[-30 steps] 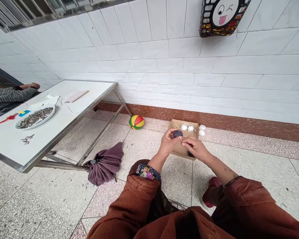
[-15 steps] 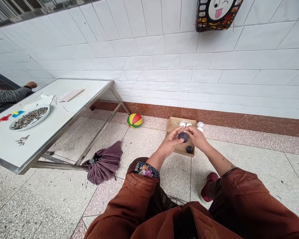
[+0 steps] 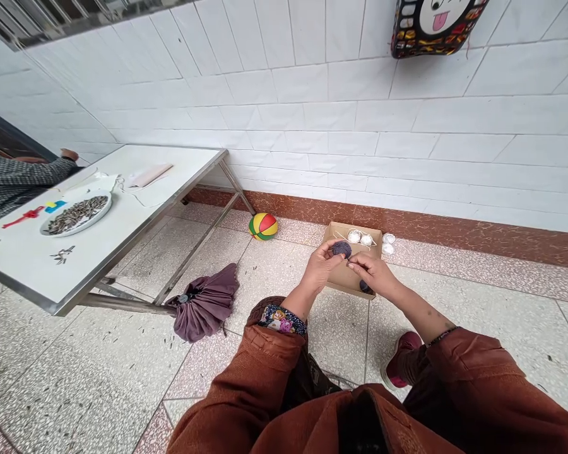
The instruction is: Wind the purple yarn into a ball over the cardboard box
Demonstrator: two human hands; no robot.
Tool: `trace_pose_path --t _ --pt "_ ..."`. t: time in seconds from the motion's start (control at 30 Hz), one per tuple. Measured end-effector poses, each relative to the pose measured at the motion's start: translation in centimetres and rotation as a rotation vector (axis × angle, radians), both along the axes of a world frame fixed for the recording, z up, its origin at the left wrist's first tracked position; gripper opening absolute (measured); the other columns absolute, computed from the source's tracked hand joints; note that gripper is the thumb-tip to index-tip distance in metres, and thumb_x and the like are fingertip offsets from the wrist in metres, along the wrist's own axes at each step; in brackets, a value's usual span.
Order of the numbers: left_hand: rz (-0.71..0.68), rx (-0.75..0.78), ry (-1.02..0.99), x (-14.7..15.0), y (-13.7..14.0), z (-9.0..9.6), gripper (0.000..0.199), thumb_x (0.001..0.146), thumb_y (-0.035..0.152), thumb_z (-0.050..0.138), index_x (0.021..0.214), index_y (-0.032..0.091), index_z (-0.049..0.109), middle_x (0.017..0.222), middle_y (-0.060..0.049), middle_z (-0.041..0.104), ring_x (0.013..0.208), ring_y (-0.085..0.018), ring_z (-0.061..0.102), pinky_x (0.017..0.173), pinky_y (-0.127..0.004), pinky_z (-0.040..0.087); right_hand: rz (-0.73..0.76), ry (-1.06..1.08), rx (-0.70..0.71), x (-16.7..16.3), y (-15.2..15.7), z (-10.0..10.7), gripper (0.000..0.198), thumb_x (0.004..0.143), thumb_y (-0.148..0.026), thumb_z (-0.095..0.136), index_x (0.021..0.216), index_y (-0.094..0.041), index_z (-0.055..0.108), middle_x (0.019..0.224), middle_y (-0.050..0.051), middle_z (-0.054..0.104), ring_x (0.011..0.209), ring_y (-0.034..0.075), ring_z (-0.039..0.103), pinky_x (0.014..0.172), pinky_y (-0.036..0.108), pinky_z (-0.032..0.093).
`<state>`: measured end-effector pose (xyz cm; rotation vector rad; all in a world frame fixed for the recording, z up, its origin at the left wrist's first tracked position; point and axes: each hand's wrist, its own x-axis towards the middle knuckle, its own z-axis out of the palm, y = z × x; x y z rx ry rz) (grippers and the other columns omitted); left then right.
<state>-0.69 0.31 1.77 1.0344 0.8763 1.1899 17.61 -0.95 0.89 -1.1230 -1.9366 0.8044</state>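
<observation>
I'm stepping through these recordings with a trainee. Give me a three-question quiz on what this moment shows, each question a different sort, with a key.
1. Multiple choice. What does the left hand hold?
A) a red shoe
B) a dark yarn ball
C) a white plate

2. True or false. The multicoloured ball lies on the floor.

3. Count. How many white balls can be seen inside the cardboard box?

Key:
1. B
2. True
3. Two; the other white ones lie outside it, beside its right edge in the picture.
</observation>
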Motion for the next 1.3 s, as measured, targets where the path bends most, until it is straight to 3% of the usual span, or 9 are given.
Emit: trace_pose_path --t 0.17,0.27,0.37,0.53,0.67,0.83,0.97,1.13,1.3 --pt "0.008 0.109 0.292 -0.1 -0.2 -0.5 0.057 0.062 0.015 0.080 0.117 0.021 0.069 0.110 -0.006 0.068 0.092 -0.018 0.063 0.085 -0.033 0.048 -0.019 0.029 0.086 -0.2 0.8 2.0 0.027 0.098 -0.046 0.056 0.086 -0.025 0.068 0.084 0.006 0.067 0.082 0.024 0.062 0.080 0.038 0.050" --pt "-0.165 0.091 0.185 -0.3 -0.7 -0.3 0.072 0.065 0.016 0.081 0.132 0.023 0.059 0.105 -0.004 0.069 0.088 -0.016 0.063 0.085 -0.032 0.047 -0.125 0.098 0.064 -0.1 2.3 1.7 0.028 0.097 -0.048 0.057 0.086 -0.024 0.066 0.083 0.005 0.066 0.082 0.024 0.061 0.079 0.038 0.049" --pt "-0.228 0.075 0.031 -0.7 -0.8 -0.2 0.065 0.067 0.021 0.085 0.128 0.023 0.062 0.109 -0.005 0.070 0.097 -0.017 0.063 0.093 -0.033 0.046 -0.144 0.118 -0.083 -0.3 3.2 -0.1 0.033 0.096 -0.052 0.052 0.085 -0.024 0.064 0.077 0.003 0.065 0.073 0.021 0.059 0.070 0.034 0.048" --pt "-0.024 -0.037 -0.098 -1.0 0.0 -0.7 0.047 0.064 0.030 0.089 0.106 0.018 0.070 0.107 -0.006 0.072 0.101 -0.018 0.064 0.101 -0.037 0.045 -0.050 -0.037 -0.107 -1.4 1.2 -2.2 0.034 0.098 -0.050 0.049 0.084 -0.023 0.065 0.076 0.004 0.067 0.072 0.021 0.061 0.069 0.034 0.048" --pt "0.108 -0.059 0.033 -1.0 0.3 -1.1 0.044 0.064 0.026 0.088 0.103 0.017 0.069 0.100 -0.005 0.073 0.093 -0.017 0.065 0.098 -0.036 0.047 0.100 -0.060 0.018 -1.0 -0.7 -0.3 0.029 0.101 -0.045 0.051 0.090 -0.024 0.069 0.085 0.005 0.070 0.079 0.022 0.064 0.076 0.036 0.051" --pt "-0.092 -0.044 0.112 -0.6 -0.3 -1.1 0.038 0.067 0.023 0.085 0.101 0.016 0.069 0.097 -0.004 0.072 0.090 -0.016 0.065 0.094 -0.035 0.048 -0.070 0.043 0.099 0.4 1.1 1.9 0.025 0.100 -0.043 0.055 0.091 -0.024 0.069 0.090 0.006 0.071 0.087 0.024 0.065 0.082 0.037 0.051" --pt "-0.228 -0.066 -0.053 -0.5 -0.5 -1.0 0.046 0.068 0.027 0.086 0.110 0.018 0.067 0.109 -0.006 0.071 0.097 -0.017 0.065 0.089 -0.033 0.050 -0.160 0.050 -0.002 0.1 3.1 -0.5 0.025 0.097 -0.040 0.054 0.085 -0.023 0.066 0.084 0.005 0.070 0.082 0.023 0.065 0.077 0.036 0.051" --pt "-0.033 -0.069 -0.091 -0.5 0.4 -1.2 0.042 0.069 0.027 0.084 0.105 0.018 0.064 0.102 -0.004 0.070 0.092 -0.015 0.064 0.086 -0.032 0.051 -0.042 -0.118 0.000 -1.4 1.1 -3.1 0.024 0.098 -0.038 0.051 0.091 -0.023 0.068 0.090 0.007 0.072 0.084 0.025 0.067 0.074 0.037 0.052" --pt "0.130 0.003 0.175 -0.2 0.9 -1.3 0.038 0.064 0.015 0.081 0.099 0.017 0.065 0.094 -0.003 0.071 0.088 -0.015 0.065 0.090 -0.033 0.050 0.070 -0.110 0.156 -0.7 -0.9 -0.2 0.025 0.103 -0.039 0.051 0.091 -0.024 0.068 0.085 0.006 0.069 0.079 0.022 0.065 0.075 0.035 0.051"
